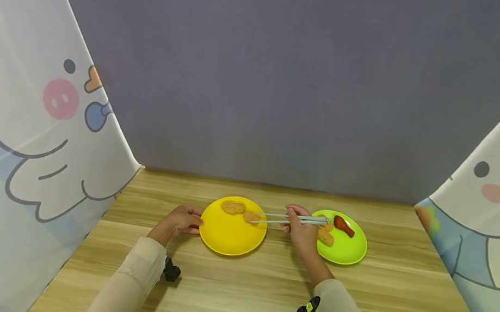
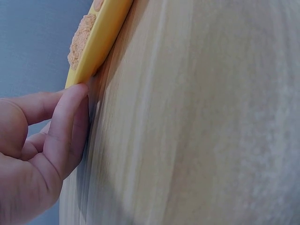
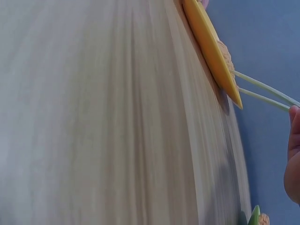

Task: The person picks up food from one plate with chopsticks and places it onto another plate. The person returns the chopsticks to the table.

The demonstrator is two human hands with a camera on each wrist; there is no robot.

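My left hand (image 1: 183, 220) pinches the left rim of a yellow plate (image 1: 228, 238) between thumb and fingers. Two golden breaded pieces like chicken nuggets lie on that plate: a longer nugget (image 1: 233, 208) near the back rim and a smaller nugget (image 1: 252, 217) at the right. In my right hand (image 1: 300, 232) is a pair of pale chopsticks (image 1: 276, 221), pointing left across the plate's right rim. Their tips are at the smaller nugget, as the right wrist view also shows. The left wrist view has the thumb on the yellow rim.
Just right of my right hand stands a green plate (image 1: 348, 254), bearing a red-brown drumstick (image 1: 344, 226) and golden nuggets (image 1: 325, 238), partly behind the hand and chopsticks. A grey backdrop (image 1: 293, 75) rises at the wood-grain table's (image 1: 234, 308) far edge, with printed cartoon cloths on both sides.
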